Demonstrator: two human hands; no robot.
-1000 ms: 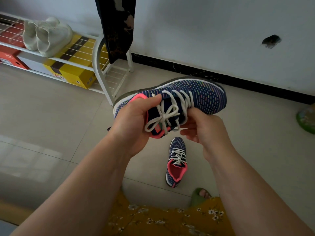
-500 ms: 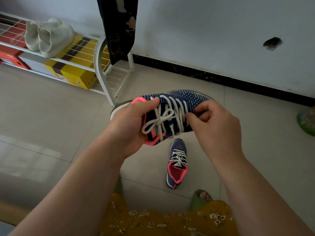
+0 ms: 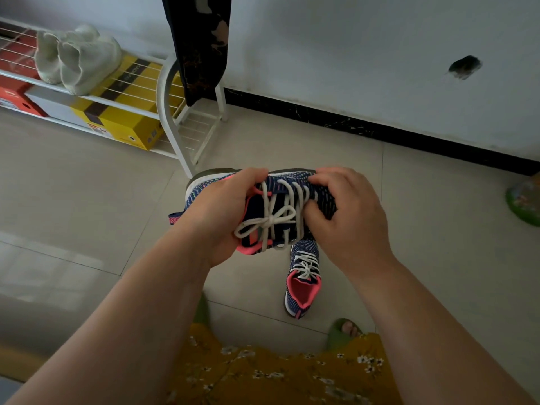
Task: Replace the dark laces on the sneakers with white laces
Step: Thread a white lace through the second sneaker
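Held sneaker [image 3: 292, 197]: navy knit, pink collar, being held above the floor [image 3: 87, 200] between both hands, sole turned away from the camera. White lace [image 3: 270, 220] threaded through it and tied in a bow.
Left hand [image 3: 216, 211]: gripping the heel end, thumb curling over the collar.
Right hand [image 3: 350, 220]: wrapping the toe end, fingers curling over the top, thumb pressing by the lace rows.
Second sneaker [image 3: 304, 279]: standing on the floor directly below the held one, also laced white.
Rack [image 3: 172, 118]: white, standing far left by the wall, carrying pale shoes [image 3: 76, 57] above a yellow box [image 3: 122, 112].
Green sandal [image 3: 342, 331]: showing on one foot, near the yellow floral skirt [image 3: 277, 372].
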